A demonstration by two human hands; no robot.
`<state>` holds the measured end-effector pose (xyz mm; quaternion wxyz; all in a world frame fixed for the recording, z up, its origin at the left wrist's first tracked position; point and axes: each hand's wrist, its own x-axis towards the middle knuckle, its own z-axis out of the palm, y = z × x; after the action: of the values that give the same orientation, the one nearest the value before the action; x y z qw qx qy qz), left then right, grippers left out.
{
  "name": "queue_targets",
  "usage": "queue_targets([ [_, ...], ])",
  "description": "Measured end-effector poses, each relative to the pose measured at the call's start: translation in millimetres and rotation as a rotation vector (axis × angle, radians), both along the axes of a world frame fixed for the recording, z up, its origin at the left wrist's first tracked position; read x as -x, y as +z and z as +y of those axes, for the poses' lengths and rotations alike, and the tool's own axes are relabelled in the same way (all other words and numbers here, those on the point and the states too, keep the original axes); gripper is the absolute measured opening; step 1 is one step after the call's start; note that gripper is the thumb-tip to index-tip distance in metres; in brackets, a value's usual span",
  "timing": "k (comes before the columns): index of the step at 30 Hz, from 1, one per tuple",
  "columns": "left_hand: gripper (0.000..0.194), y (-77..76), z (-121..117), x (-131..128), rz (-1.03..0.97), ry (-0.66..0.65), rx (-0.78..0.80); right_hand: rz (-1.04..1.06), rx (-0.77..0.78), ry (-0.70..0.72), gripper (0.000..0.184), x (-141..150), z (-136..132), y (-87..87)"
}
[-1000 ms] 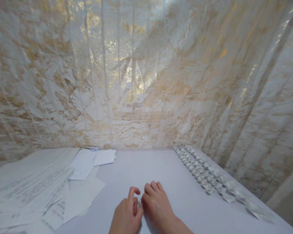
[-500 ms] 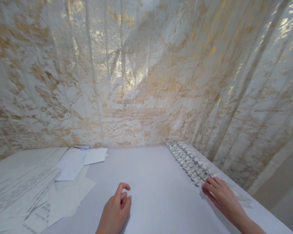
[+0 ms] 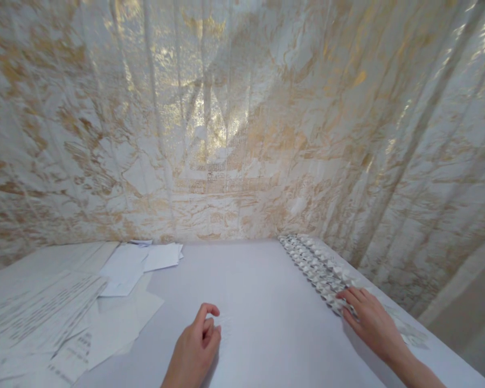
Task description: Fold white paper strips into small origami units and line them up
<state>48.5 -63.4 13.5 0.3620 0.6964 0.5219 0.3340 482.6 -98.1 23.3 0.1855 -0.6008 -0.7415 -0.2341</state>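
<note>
My left hand [image 3: 196, 345] rests on the white table [image 3: 267, 302] near its front edge, fingers curled loosely with the forefinger arched; nothing shows in it. My right hand [image 3: 369, 320] lies at the right side, fingers stretched flat onto the near end of a long double row of small folded paper pieces [image 3: 313, 261]. That row runs from my fingertips back to the table's far right corner. A few more folded pieces [image 3: 408, 331] lie past my right hand, partly hidden by it.
Loose printed sheets [image 3: 44, 312] and small blank slips [image 3: 145, 258] cover the table's left side. A white and gold patterned curtain [image 3: 226, 134] hangs close behind the table and along its right edge.
My right hand left my left hand at the table's front middle and moved right onto the row of folded pieces. My left hand stayed nearly in place.
</note>
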Motion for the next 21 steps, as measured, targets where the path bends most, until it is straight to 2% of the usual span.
queue_targets([
  [3, 0.017, 6.6, -4.1, -0.9, 0.021, -0.052, 0.005, 0.105, -0.021, 0.048, 0.021, 36.4, 8.0, 14.8],
  [6, 0.029, 13.8, -7.5, 11.0, 0.086, -0.125, -0.053, 0.25, 0.007, 0.202, 0.021, 103.4, 21.9, 29.9],
  [8, 0.036, 12.4, -6.6, 35.2, 0.159, -0.153, -0.153, 0.337, 0.091, 0.313, 0.025, 155.3, 29.8, 35.4],
  [10, 0.037, 2.8, -2.5, 74.7, 0.236, -0.054, -0.309, 0.384, 0.168, 0.423, 0.031, 203.8, 34.8, 35.0],
  [11, 0.037, -4.5, 0.2, 98.7, 0.302, 0.026, -0.381, 0.403, 0.211, 0.463, 0.033, 225.0, 36.2, 32.3],
  [13, 0.044, -21.1, 4.4, 148.8, 0.468, 0.103, -0.461, 0.421, 0.295, 0.528, 0.038, 259.2, 38.0, 22.4],
  [16, 0.057, -40.3, 3.2, 209.0, 0.674, 0.224, -0.495, 0.445, 0.371, 0.624, 0.043, 289.8, 40.4, -0.7],
  [18, 0.056, -46.3, -0.5, 230.9, 0.74, 0.239, -0.472, 0.486, 0.399, 0.668, 0.043, 298.3, 43.1, -16.6],
  [21, 0.048, -49.4, -1.4, 243.0, 0.777, 0.196, -0.455, 0.52, 0.423, 0.695, 0.039, 298.8, 47.7, -32.2],
])
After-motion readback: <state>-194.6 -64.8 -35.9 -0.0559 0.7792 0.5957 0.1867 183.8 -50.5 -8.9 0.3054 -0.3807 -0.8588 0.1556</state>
